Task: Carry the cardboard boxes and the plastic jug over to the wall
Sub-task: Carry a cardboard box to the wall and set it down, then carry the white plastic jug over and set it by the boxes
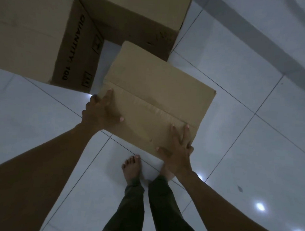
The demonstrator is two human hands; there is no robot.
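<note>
Gripping a plain brown cardboard box (pixel 154 98), taped along its top seam, the left hand (pixel 100 111) clasps the near left corner and the right hand (pixel 177 151) the near right corner, fingers spread flat on the matte lid. The box is held above glossy white floor tiles (pixel 252 137), before two larger cardboard cartons (pixel 29 31); one reads "QUANTITY: 100". Both arms reach forward and down, bare feet (pixel 132 167) below.
</note>
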